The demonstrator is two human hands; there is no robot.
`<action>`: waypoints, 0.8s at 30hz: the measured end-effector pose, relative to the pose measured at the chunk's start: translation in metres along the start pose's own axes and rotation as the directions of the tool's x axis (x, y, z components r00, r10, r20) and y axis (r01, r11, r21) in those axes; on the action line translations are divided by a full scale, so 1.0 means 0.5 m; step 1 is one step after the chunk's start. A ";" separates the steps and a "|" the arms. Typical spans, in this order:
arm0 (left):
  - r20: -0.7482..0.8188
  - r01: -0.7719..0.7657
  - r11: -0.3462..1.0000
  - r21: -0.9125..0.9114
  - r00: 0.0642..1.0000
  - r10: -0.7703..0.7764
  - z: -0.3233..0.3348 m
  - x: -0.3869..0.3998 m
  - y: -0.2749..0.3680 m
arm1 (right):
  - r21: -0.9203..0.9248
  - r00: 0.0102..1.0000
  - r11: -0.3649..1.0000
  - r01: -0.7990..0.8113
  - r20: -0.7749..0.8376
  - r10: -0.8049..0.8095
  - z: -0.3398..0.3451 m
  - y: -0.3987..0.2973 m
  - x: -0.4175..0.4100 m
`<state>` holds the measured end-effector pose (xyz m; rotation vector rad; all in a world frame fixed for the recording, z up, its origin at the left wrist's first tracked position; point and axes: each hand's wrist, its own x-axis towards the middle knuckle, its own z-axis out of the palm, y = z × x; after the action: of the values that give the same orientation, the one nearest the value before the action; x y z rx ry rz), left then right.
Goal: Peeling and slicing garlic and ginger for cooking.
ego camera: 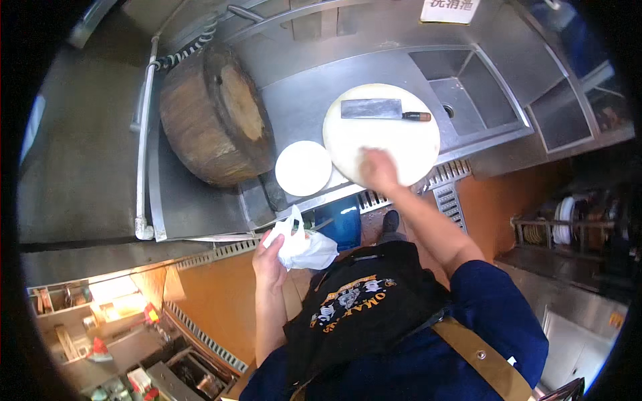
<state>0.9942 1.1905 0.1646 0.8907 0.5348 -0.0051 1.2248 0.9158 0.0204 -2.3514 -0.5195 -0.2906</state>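
Observation:
My left hand (pixel 271 260) holds a white plastic bag (pixel 308 249) by its upper part, in front of the counter's edge; what is inside the bag cannot be made out. Over the near part of a round white cutting board (pixel 351 135), my right hand (pixel 378 169) is blurred, and whether its fingers grip anything is unclear. A cleaver (pixel 371 109) with a dark and brown handle lies flat on the far part of that board, blade to the left. Just left of the board sits a smaller round white plate or disc (pixel 303 168).
A thick round wooden chopping block (pixel 213 115) stands tilted on its side at the left of the steel counter (pixel 296 103). On the right is a sink basin (pixel 464 100). A blue bin (pixel 343 223) stands below the counter's front edge, near floor grates (pixel 450 200).

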 end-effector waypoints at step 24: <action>-0.025 0.309 0.908 -0.282 0.944 -0.329 0.521 0.335 -0.412 | 0.320 0.735 0.792 -0.520 0.640 0.224 -0.271 0.217 0.160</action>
<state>1.2094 0.9022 0.0702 0.5254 0.7262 -0.1939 1.3361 0.7732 0.0827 -1.9421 -0.3014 0.7087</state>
